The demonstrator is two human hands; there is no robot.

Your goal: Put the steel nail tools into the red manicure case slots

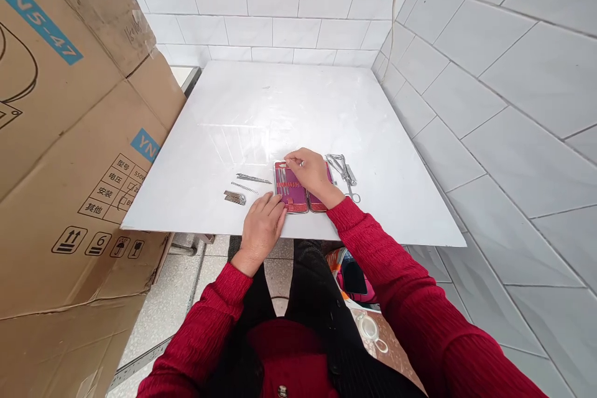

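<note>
The case (299, 198) lies open near the table's (326, 99) front edge. The left hand (263, 224), loosely spread, rests against it, gripping nothing; the right (308, 171) half-closes above it (hold indeterminable). Weak bracing could let the case slide.

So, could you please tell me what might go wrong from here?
The left hand is close to a thin metal tool and might knock it aside. The right sleeve passes near the ring-handled tool and could nudge or snag it. The open case sits near the front edge of the white table, so a pull toward the person might tip it off.
</note>
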